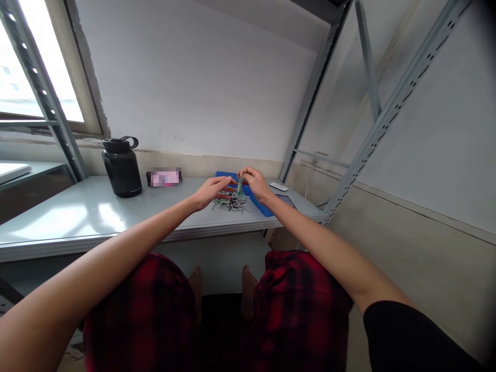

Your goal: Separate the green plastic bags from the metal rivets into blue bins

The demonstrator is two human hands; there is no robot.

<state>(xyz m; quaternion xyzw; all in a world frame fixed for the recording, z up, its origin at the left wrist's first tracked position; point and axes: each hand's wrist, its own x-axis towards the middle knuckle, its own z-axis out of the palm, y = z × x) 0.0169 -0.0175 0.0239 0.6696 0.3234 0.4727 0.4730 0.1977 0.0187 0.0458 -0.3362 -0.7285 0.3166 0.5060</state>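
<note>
A pile of small thin pieces (pixel 232 201), silvery, black and green, lies on the grey tabletop. Over its left side is my left hand (pixel 212 191), palm down with its fingers apart and nothing visible in them. My right hand (pixel 253 182) pinches a small greenish, see-through item (pixel 239 186) upright above the pile. One blue bin (pixel 222 174) stands behind the hands, and another blue bin (pixel 261 205) is under my right wrist. What the bins hold is hidden.
A black bottle (pixel 123 170) stands on the left of the table (pixel 163 206), with a pink and black object (pixel 165 178) beside it. At the right lie a white flat object (pixel 279 186) and a dark flat device (pixel 285 200). Metal shelf posts (pixel 310 98) rise at both ends.
</note>
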